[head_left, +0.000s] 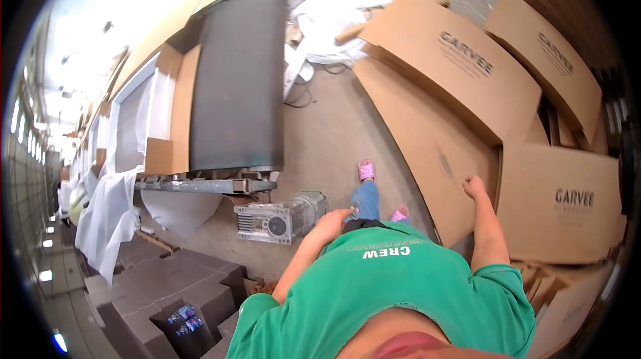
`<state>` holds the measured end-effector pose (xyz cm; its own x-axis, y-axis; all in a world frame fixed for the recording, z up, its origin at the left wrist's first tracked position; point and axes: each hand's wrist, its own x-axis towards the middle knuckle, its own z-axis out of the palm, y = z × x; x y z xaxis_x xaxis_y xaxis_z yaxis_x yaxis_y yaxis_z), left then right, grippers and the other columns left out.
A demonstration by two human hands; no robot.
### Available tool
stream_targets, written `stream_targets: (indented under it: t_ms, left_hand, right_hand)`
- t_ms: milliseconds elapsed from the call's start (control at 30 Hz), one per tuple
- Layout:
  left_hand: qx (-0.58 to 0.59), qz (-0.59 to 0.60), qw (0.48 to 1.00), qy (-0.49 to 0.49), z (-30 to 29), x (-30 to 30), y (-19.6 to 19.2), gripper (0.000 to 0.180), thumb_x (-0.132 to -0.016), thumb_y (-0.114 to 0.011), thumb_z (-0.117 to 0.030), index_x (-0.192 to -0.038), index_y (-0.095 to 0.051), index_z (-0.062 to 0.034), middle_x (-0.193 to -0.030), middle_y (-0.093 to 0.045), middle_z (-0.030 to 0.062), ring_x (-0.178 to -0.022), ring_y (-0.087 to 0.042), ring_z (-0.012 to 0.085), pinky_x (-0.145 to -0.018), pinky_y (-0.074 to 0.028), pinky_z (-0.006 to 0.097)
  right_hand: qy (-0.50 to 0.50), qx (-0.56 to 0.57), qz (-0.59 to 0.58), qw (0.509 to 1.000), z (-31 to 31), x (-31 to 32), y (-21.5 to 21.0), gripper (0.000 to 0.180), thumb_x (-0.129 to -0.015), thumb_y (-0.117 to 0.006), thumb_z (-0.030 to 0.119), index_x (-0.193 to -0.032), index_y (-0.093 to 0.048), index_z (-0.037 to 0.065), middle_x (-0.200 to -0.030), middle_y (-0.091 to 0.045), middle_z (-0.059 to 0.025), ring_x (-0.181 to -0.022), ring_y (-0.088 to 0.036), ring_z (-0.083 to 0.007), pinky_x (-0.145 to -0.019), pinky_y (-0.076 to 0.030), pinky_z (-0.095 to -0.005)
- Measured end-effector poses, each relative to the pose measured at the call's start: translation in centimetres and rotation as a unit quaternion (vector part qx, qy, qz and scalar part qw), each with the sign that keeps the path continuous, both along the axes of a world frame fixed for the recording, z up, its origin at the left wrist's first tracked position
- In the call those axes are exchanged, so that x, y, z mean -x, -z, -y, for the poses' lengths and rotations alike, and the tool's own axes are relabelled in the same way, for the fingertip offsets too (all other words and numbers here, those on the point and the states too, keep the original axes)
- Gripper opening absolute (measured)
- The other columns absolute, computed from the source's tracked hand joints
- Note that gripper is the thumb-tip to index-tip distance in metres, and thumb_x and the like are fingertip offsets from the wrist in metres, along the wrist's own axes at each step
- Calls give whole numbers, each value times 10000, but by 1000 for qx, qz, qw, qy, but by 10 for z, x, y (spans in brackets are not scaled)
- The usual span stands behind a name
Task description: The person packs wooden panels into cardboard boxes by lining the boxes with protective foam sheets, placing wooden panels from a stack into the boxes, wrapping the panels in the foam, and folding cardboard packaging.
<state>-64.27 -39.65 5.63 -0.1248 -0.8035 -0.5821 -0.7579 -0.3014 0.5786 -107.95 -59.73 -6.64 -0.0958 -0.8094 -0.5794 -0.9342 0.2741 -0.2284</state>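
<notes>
My left hand [335, 223] is in front of my waist, beside the blue jeans, its fingers drawn together. What it holds, if anything, is too small to make out. Out to the right, my right hand [474, 187] is curled into a loose fist over a large open cardboard box [427, 138]. Nothing shows between its fingers, and I cannot tell whether it touches the cardboard. A grey finned motor [274, 221] sits under the end of a dark conveyor belt [239, 78], close to my left hand.
Left of the belt stands a carton [183, 108] with a white-framed panel. White sheeting [107, 219] hangs below it. Dark grey folded pieces [153, 279] are stacked at lower left. Another printed carton [561, 202] stands at right. A black cable [304, 95] lies on the concrete floor [327, 138].
</notes>
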Motion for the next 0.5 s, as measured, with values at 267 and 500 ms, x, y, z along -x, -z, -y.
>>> stream_targets:
  t_ms: [267,500]
  left_hand:
    - [85,50,989,-109,106,-76,-3,409,-732,-469,-59,-1138,-519,-65,-1062,-556,198,-980,-526,372,-848,-429,427]
    - [22,40,996,-73,157,-105,20,402,-753,-492,-108,-1149,-497,-37,-1117,-522,199,-1029,-502,356,-869,-416,428]
  right_hand:
    - [-118,-114,97,982,54,-130,50,323,-705,-647,211,-962,-643,16,-973,-626,-180,-927,-597,-299,-823,-467,-364]
    - [-126,-65,97,985,153,-175,60,365,-697,-632,218,-997,-621,10,-936,-635,-177,-905,-608,-278,-801,-473,-351]
